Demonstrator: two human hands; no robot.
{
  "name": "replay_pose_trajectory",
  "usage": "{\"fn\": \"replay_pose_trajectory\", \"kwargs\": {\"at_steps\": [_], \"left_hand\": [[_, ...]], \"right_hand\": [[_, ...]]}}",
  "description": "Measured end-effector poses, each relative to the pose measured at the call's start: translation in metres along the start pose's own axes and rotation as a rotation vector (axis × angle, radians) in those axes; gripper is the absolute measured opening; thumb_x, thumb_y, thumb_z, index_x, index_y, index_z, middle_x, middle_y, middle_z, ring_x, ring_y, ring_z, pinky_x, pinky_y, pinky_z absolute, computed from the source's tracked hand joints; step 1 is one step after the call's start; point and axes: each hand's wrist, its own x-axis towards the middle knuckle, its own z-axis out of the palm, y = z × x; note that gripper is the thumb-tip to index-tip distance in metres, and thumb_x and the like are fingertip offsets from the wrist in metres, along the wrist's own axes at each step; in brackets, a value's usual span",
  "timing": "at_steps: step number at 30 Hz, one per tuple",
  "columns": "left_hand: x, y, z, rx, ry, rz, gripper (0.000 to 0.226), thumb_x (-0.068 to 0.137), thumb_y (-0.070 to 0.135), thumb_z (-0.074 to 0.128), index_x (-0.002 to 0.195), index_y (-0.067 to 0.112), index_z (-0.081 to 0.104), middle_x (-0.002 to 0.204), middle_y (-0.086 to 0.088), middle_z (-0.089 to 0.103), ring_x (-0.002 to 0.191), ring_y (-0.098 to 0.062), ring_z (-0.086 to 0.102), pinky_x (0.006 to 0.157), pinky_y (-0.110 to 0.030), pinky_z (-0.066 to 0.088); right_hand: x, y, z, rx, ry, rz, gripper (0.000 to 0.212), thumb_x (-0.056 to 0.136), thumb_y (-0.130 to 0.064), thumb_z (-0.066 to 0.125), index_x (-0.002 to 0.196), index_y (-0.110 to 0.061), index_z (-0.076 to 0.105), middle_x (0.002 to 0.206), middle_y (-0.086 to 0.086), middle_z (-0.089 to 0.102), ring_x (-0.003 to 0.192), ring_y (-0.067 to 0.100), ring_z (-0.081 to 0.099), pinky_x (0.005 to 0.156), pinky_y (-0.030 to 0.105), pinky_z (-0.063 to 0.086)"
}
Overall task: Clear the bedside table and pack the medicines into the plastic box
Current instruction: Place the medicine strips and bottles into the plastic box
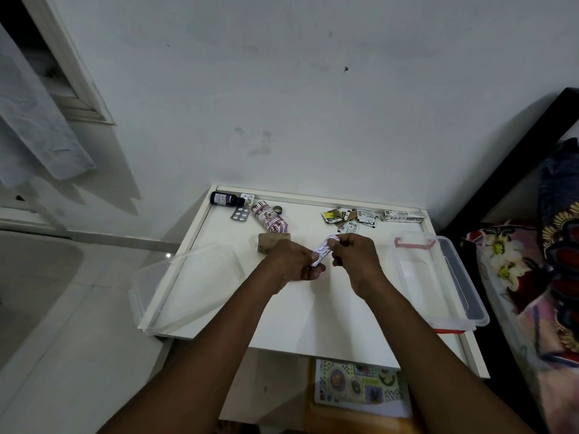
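both hands, left (294,261) and right (354,255), pinch one blister strip (322,249) between them, probably folding it to fit. the open box (470,296) waits at three o'clock; its lid (188,286) lies at nine.

A home bedroom: a white bedside counter (300,308) against a plain wall, a bed (539,277) at 3 o'clock.

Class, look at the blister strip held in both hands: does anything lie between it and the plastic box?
Nothing visible does. The blister strip is above bare table, and the open plastic box sits to its right.
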Motion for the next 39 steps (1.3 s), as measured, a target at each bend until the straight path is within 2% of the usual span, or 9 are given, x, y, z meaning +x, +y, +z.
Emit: {"fn": "replay_pose_trajectory", "kwargs": {"at_steps": [9, 12, 16, 21, 24, 26, 29, 36, 39], "left_hand": [[0.009, -0.004, 0.002, 0.089, 0.085, -0.075, 0.026, 0.100, -0.004, 0.056, 0.116, -0.023, 0.060, 0.096, -0.032, 0.064, 0.085, -0.040, 0.066, 0.065, -0.032, 0.058], [0.008, -0.004, -0.002, 0.167, 0.044, -0.066, 0.022, 0.100, -0.001, 0.056, 0.113, -0.018, 0.062, 0.096, -0.031, 0.067, 0.069, -0.031, 0.066, 0.069, -0.032, 0.060], [0.009, 0.007, -0.009, 0.038, 0.104, -0.073, 0.008, 0.096, -0.011, 0.055, 0.098, -0.015, 0.062, 0.087, -0.031, 0.063, 0.057, -0.026, 0.063, 0.048, -0.026, 0.056], [0.024, 0.015, -0.043, -0.179, 0.373, 0.055, 0.011, 0.091, -0.011, 0.060, 0.097, -0.018, 0.065, 0.082, -0.027, 0.067, 0.055, -0.025, 0.064, 0.061, -0.033, 0.060], [0.033, 0.009, -0.057, -0.096, 0.496, 0.096, 0.008, 0.091, 0.000, 0.067, 0.091, -0.003, 0.075, 0.088, -0.024, 0.074, 0.079, -0.035, 0.072, 0.091, -0.052, 0.060], [0.039, 0.005, -0.057, -0.074, 0.477, 0.113, 0.011, 0.093, 0.001, 0.066, 0.088, 0.000, 0.076, 0.074, -0.015, 0.077, 0.067, -0.026, 0.073, 0.076, -0.043, 0.065], [0.041, 0.004, -0.052, -0.048, 0.444, 0.129, 0.017, 0.098, 0.000, 0.060, 0.087, -0.002, 0.073, 0.055, -0.001, 0.072, 0.043, -0.009, 0.064, 0.046, -0.021, 0.055], [0.037, 0.009, -0.050, -0.021, 0.435, 0.157, 0.015, 0.099, -0.003, 0.057, 0.093, -0.006, 0.071, 0.062, -0.006, 0.069, 0.039, -0.006, 0.061, 0.042, -0.018, 0.052], [0.035, 0.007, -0.049, -0.007, 0.401, 0.157, 0.017, 0.099, -0.002, 0.056, 0.090, -0.006, 0.071, 0.056, 0.000, 0.070, 0.040, -0.006, 0.060, 0.045, -0.019, 0.054]], "right_hand": [[-0.004, 0.014, 0.013, -0.101, -0.027, -0.087, 0.010, 0.093, -0.006, 0.066, 0.089, 0.003, 0.068, 0.077, 0.015, 0.074, 0.054, 0.020, 0.071, 0.055, 0.034, 0.059], [-0.004, 0.012, 0.013, -0.049, -0.059, -0.058, 0.010, 0.093, -0.002, 0.065, 0.093, 0.008, 0.066, 0.079, 0.017, 0.073, 0.052, 0.019, 0.069, 0.054, 0.032, 0.057], [0.000, 0.008, 0.010, 0.062, -0.132, -0.027, 0.012, 0.091, -0.005, 0.070, 0.093, 0.007, 0.069, 0.075, 0.015, 0.071, 0.056, 0.021, 0.068, 0.053, 0.028, 0.057], [0.019, 0.034, 0.008, -0.560, 0.057, -0.196, 0.027, 0.094, -0.016, 0.067, 0.117, -0.002, 0.066, 0.119, 0.014, 0.066, 0.113, 0.028, 0.061, 0.097, 0.032, 0.047], [0.040, 0.045, 0.014, -0.840, 0.037, -0.325, 0.062, 0.096, -0.020, 0.062, 0.149, 0.001, 0.038, 0.158, 0.022, 0.032, 0.149, 0.035, 0.027, 0.121, 0.037, 0.025], [0.065, 0.040, 0.016, -1.026, 0.115, -0.295, 0.078, 0.099, -0.038, 0.055, 0.159, -0.005, 0.019, 0.168, 0.019, 0.008, 0.156, 0.035, 0.007, 0.126, 0.043, 0.015], [0.091, 0.032, 0.011, -1.155, 0.134, -0.147, 0.080, 0.101, -0.055, 0.040, 0.161, -0.009, 0.012, 0.170, 0.015, 0.002, 0.158, 0.031, -0.005, 0.125, 0.054, 0.007], [0.067, 0.045, 0.029, -1.263, 0.036, -0.337, 0.055, 0.100, -0.050, 0.042, 0.153, -0.037, 0.034, 0.155, 0.009, 0.033, 0.142, 0.032, 0.031, 0.106, 0.054, 0.031], [0.059, 0.048, 0.022, -1.248, 0.021, -0.381, 0.053, 0.096, -0.047, 0.050, 0.146, -0.033, 0.043, 0.135, 0.004, 0.044, 0.127, 0.029, 0.041, 0.096, 0.047, 0.036]]}}
